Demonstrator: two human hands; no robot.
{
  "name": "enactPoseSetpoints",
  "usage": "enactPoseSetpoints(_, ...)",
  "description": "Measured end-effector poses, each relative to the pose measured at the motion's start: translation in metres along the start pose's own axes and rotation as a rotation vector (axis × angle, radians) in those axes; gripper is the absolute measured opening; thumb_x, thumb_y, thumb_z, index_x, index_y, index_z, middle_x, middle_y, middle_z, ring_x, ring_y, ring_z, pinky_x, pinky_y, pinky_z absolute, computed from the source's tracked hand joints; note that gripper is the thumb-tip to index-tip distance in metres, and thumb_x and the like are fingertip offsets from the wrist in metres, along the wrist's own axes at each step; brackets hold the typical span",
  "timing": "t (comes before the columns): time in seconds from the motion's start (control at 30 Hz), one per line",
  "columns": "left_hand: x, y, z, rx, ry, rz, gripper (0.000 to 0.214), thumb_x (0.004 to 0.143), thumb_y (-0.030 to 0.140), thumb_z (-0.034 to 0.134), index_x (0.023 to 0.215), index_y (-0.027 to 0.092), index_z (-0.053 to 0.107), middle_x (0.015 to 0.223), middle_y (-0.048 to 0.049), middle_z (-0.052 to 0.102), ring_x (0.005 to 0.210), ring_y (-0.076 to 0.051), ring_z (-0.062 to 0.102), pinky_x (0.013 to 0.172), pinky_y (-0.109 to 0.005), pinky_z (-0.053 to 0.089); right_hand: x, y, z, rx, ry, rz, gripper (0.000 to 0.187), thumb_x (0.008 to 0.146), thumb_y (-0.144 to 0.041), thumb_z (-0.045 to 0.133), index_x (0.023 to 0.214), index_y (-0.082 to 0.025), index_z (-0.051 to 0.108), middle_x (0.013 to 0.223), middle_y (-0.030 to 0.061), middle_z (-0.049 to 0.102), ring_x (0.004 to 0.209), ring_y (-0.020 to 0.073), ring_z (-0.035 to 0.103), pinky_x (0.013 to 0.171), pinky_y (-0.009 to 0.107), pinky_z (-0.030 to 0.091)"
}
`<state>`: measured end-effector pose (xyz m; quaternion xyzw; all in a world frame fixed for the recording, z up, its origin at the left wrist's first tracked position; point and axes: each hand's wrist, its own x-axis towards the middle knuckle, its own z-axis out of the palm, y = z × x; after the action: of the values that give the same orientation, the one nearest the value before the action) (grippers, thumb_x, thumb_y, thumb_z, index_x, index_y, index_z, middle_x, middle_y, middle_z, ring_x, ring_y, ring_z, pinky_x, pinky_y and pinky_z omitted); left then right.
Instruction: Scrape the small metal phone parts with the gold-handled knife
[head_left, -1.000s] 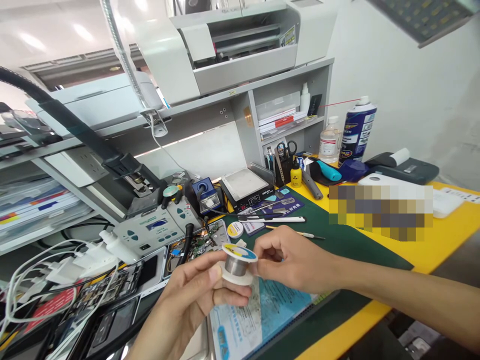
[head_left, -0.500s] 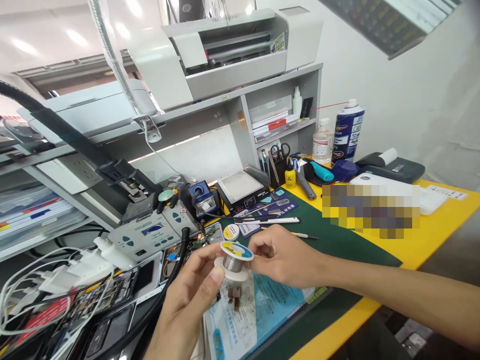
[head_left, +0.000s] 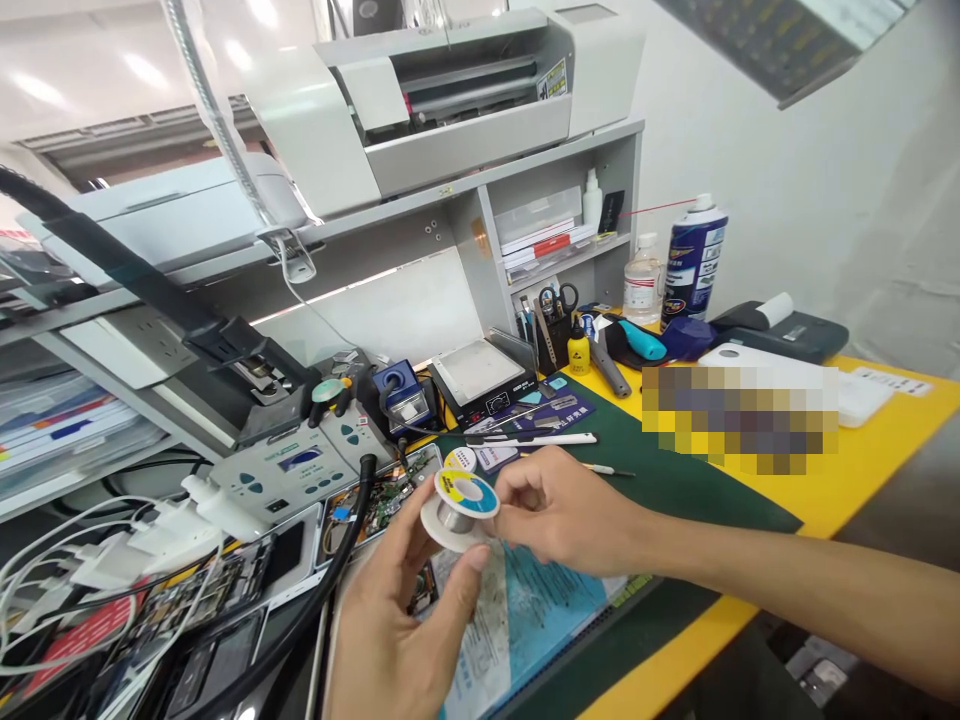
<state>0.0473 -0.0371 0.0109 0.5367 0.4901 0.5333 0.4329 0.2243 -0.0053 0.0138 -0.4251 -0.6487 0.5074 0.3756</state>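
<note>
A spool of solder wire [head_left: 466,494], white with a yellow and blue label, is gripped by its edge between the thumb and fingers of my left hand [head_left: 412,610]. Silvery wire shows between its two flanges. My right hand [head_left: 559,510] is closed in a pinch close to the spool's right side; whatever its fingertips hold is too small to see. Below both hands lies a worn blue and white work mat [head_left: 555,610] with dark streaks, partly covered by my left hand.
A green mat [head_left: 697,500] covers the yellow table [head_left: 877,440]. Behind stand a hot plate [head_left: 484,375], a soldering station [head_left: 403,395] and a yellow bottle [head_left: 578,350]. On the left, a black hose [head_left: 364,500] curves past phone parts and white chargers [head_left: 161,535]. A spray can [head_left: 694,265] stands behind right.
My left hand has turned and tilted the spool, shifting it slightly left, and its thumb now lies lower right. The small brown piece on the mat is now hidden. My right hand stays nearly still.
</note>
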Motion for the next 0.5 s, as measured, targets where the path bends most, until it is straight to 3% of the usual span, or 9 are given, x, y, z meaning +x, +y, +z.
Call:
enactPoseSetpoints(0.13,0.005,0.003,-0.008,-0.077,-0.098,-0.140,0.059,0.073,0.038,0.086,0.123,0.015,0.066,0.104,-0.0104,0.078,0.093,-0.027,0.074,0.080,-0.031,0.060,-0.002,-0.005,-0.002,0.008,-0.037,0.008,0.019,0.082,-0.024,0.065,0.065,-0.015,0.061,0.053,-0.0042,0.055,0.044,0.0082,0.049,0.043,0.020,0.032)
enactPoseSetpoints(0.23,0.010,0.003,-0.015,-0.095,-0.194,-0.219,0.049,0.077,0.046,0.081,0.109,0.010,0.070,0.089,-0.0115,0.077,0.075,-0.022,0.073,0.072,-0.029,0.058,-0.004,-0.008,-0.004,0.042,-0.066,0.016,0.018,0.081,-0.024,0.066,0.065,-0.015,0.062,0.052,-0.0042,0.053,0.044,0.0089,0.048,0.043,0.021,0.034)
enactPoseSetpoints(0.37,0.016,0.003,-0.020,-0.210,-0.301,-0.268,0.041,0.083,0.047,0.074,0.098,0.008,0.071,0.078,-0.0130,0.075,0.071,-0.023,0.071,0.069,-0.031,0.059,-0.004,-0.009,-0.007,0.137,-0.107,0.039,0.017,0.080,-0.024,0.067,0.067,-0.014,0.063,0.055,-0.0033,0.056,0.044,0.0083,0.048,0.043,0.020,0.037)
enactPoseSetpoints(0.5,0.020,0.007,-0.021,-0.344,-0.390,-0.371,0.035,0.087,0.042,0.070,0.099,0.010,0.071,0.085,-0.0138,0.075,0.071,-0.024,0.072,0.065,-0.033,0.060,-0.003,-0.010,-0.009,0.191,-0.123,0.039,0.014,0.080,-0.024,0.069,0.070,-0.013,0.067,0.057,-0.0038,0.056,0.043,0.0069,0.048,0.043,0.019,0.037)
